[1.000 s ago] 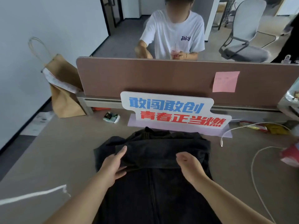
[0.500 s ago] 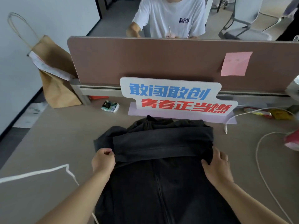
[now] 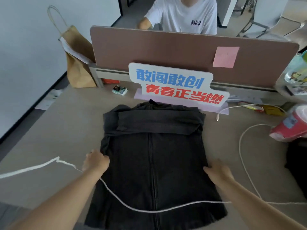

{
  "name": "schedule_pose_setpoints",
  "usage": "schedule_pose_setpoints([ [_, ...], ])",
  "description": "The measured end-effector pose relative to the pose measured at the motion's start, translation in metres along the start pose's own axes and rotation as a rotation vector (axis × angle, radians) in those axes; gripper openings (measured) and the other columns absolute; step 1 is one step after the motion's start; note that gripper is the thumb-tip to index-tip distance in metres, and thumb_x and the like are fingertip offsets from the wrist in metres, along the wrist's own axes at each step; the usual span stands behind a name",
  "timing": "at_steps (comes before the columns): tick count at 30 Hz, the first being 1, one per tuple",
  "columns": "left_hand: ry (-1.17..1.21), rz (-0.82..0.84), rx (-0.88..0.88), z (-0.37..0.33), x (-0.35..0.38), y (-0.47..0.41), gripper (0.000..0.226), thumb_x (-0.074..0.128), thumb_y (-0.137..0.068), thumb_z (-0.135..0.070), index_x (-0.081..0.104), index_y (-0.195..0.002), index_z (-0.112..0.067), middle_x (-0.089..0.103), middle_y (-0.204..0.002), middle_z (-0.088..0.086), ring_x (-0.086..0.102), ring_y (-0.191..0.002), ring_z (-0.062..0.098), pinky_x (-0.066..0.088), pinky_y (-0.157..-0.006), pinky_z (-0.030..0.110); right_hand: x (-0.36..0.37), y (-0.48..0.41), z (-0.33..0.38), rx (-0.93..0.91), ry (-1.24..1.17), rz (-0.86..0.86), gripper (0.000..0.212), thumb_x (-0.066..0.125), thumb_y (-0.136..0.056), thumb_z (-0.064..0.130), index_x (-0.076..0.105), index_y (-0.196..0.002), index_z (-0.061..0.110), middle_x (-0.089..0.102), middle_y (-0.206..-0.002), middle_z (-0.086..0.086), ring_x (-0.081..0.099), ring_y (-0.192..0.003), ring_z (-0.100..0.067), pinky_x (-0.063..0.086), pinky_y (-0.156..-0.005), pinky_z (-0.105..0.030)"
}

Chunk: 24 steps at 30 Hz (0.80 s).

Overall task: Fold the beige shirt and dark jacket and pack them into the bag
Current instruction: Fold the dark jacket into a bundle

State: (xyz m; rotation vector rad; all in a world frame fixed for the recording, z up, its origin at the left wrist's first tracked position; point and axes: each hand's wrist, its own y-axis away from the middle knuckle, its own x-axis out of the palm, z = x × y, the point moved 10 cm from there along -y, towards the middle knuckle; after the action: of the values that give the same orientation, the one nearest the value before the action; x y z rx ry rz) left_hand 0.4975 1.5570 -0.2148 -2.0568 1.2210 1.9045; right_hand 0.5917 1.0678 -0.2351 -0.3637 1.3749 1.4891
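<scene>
The dark jacket [image 3: 152, 156] lies zipper-up on the desk, its sleeves folded across the chest. My left hand [image 3: 96, 161] grips the jacket's left edge at mid height, fingers curled. On the opposite side my right hand [image 3: 217, 171] holds the right edge, its fingertips hidden at the fabric. A brown paper bag [image 3: 78, 67] with string handles stands at the desk's far left corner against the wall. No beige shirt is in view.
A white cable [image 3: 132, 206] crosses the jacket's lower part and loops off to the right. A slogan sign [image 3: 174, 83] stands just behind the collar, before a brown divider [image 3: 166, 50] with a person seated beyond. Pink packets [image 3: 292, 128] and a dark item [image 3: 297, 165] sit at right.
Both hands have slid from the folded sleeves down the jacket's sides toward me. The view has tilted down, showing more of the jacket's lower body and the cable.
</scene>
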Motion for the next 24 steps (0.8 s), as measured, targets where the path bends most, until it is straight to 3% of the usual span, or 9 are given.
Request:
schedule_pose_setpoints([
  [3,-0.050,0.061,-0.051,0.035,0.011,0.038,0.045,0.047,-0.089,-0.023,0.046,-0.128,-0.001,0.054,-0.124,0.023,0.056,-0.108,0.039,0.049,-0.085,0.041,0.011,0.016,-0.016,-0.057,0.063,0.088,0.034,0.061,-0.088,0.032,0.055,-0.109,0.006,0.063,-0.099,-0.014,0.063,-0.096,-0.033,0.043,-0.067,-0.027],
  [5,-0.063,0.100,-0.060,0.055,0.017,0.067,0.034,0.046,-0.088,-0.023,0.059,-0.112,-0.001,0.062,-0.110,0.019,0.060,-0.098,0.034,0.049,-0.078,0.035,0.011,0.029,-0.023,-0.091,0.093,0.119,0.024,0.061,-0.088,0.029,0.056,-0.099,0.008,0.063,-0.093,-0.014,0.064,-0.093,-0.033,0.044,-0.065,-0.027],
  [9,0.027,0.168,-0.147,0.090,0.037,0.123,0.023,0.047,-0.090,-0.017,0.063,-0.088,-0.001,0.066,-0.092,0.020,0.068,-0.079,0.032,0.053,-0.069,0.032,0.010,0.056,-0.040,-0.096,0.111,0.181,0.023,0.062,-0.088,0.022,0.054,-0.072,0.007,0.057,-0.058,-0.008,0.062,-0.064,-0.028,0.043,-0.049,-0.027],
  [12,0.143,0.169,-0.202,0.108,0.054,0.151,0.021,0.052,-0.086,-0.007,0.064,-0.097,0.006,0.067,-0.094,0.023,0.071,-0.077,0.036,0.056,-0.062,0.035,0.015,0.072,-0.055,-0.079,0.177,0.223,0.032,0.066,-0.085,0.020,0.052,-0.059,0.008,0.048,-0.030,0.001,0.051,-0.045,-0.018,0.036,-0.041,-0.021],
  [15,0.241,0.123,-0.225,0.122,0.062,0.168,0.026,0.066,-0.078,-0.007,0.065,-0.103,0.002,0.068,-0.100,0.021,0.067,-0.088,0.034,0.052,-0.067,0.032,0.029,0.079,-0.069,-0.073,0.168,0.301,0.027,0.072,-0.078,0.012,0.053,-0.059,0.007,0.052,-0.053,-0.007,0.051,-0.050,-0.018,0.040,-0.044,-0.021],
  [18,0.565,0.117,-0.237,0.123,0.074,0.180,0.021,0.073,-0.082,-0.018,0.065,-0.091,-0.001,0.064,-0.079,0.014,0.058,-0.064,0.024,0.044,-0.049,0.024,0.033,0.089,-0.074,-0.088,0.120,0.331,0.025,0.067,-0.084,0.015,0.052,-0.064,0.011,0.052,-0.062,-0.007,0.052,-0.055,-0.019,0.036,-0.041,-0.020],
  [20,0.806,0.104,-0.310,0.125,0.083,0.182,0.023,0.063,-0.091,-0.024,0.060,-0.080,-0.005,0.057,-0.073,0.011,0.051,-0.060,0.020,0.041,-0.053,0.028,0.032,0.091,-0.073,-0.104,0.086,0.305,0.029,0.062,-0.090,0.024,0.052,-0.065,0.013,0.056,-0.068,-0.008,0.057,-0.061,-0.022,0.035,-0.043,-0.020],
  [22,0.920,0.074,-0.327,0.120,0.081,0.181,0.020,0.058,-0.095,-0.021,0.057,-0.081,-0.007,0.055,-0.072,0.008,0.052,-0.062,0.018,0.042,-0.057,0.029,0.025,0.087,-0.069,-0.137,-0.035,0.243,0.029,0.061,-0.091,0.031,0.059,-0.069,0.012,0.064,-0.082,-0.014,0.065,-0.081,-0.031,0.044,-0.062,-0.027],
  [24,1.052,0.060,-0.336,0.109,0.074,0.178,0.012,0.056,-0.095,-0.019,0.056,-0.098,-0.007,0.058,-0.082,0.010,0.057,-0.073,0.020,0.048,-0.067,0.033,0.016,0.080,-0.063,-0.135,-0.259,0.195,0.025,0.064,-0.089,0.033,0.068,-0.086,0.008,0.068,-0.094,-0.015,0.064,-0.092,-0.033,0.049,-0.079,-0.035],
])
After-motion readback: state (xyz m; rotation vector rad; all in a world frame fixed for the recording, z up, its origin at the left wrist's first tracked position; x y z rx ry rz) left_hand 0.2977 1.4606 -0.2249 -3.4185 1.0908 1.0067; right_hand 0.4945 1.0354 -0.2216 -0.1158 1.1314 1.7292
